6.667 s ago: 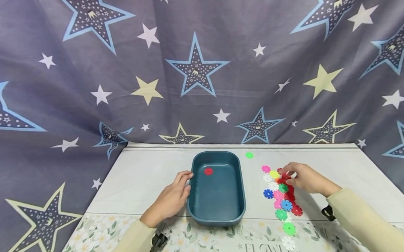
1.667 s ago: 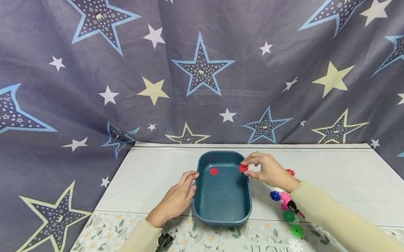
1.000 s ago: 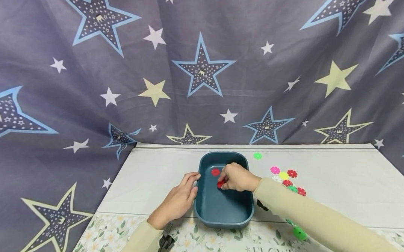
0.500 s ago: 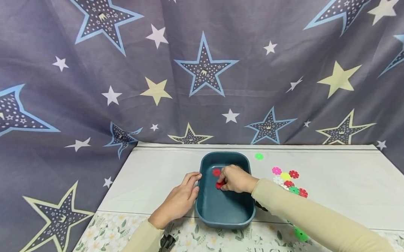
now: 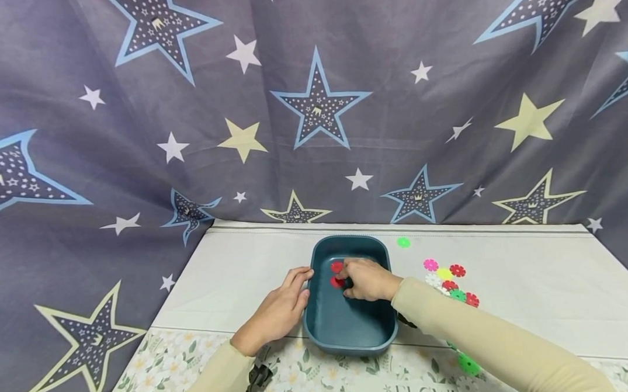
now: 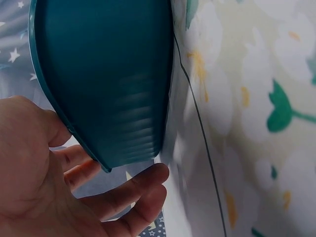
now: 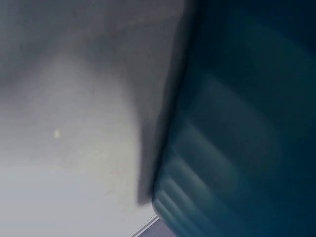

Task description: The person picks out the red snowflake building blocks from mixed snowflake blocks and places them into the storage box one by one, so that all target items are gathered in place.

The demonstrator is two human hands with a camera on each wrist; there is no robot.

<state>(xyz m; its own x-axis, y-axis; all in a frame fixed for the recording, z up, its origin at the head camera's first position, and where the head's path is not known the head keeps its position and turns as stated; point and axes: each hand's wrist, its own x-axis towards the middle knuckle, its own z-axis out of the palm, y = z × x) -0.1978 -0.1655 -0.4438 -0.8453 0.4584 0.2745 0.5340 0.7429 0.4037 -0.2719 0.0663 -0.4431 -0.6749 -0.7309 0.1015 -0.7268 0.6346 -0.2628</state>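
Note:
A dark teal plastic tub (image 5: 349, 329) stands mid-table, its side wall (image 6: 108, 74) filling much of the left wrist view. My left hand (image 5: 277, 307) holds its left rim, thumb (image 6: 54, 129) outside and two fingers reaching behind the edge. Inside the tub, my right hand (image 5: 367, 278) reaches down with thumb and forefinger apart. Beside those fingertips lies one red notched disc (image 5: 336, 282), just below another red disc (image 5: 336, 267). The right wrist view shows only the tub's outer wall (image 7: 237, 138) and table; the hand is hidden there.
Right of the tub lies a loose group of notched discs, among them a pink disc (image 5: 430, 264), a yellow disc (image 5: 444, 273) and a green disc (image 5: 468, 364). A light green disc (image 5: 403, 242) lies apart at the back. The right sleeve (image 5: 483, 329) covers part of the group.
My right hand has carried a red disc from the group into the tub and parted its fingers from it; the disc now lies near the first one. My left hand stays at the rim.

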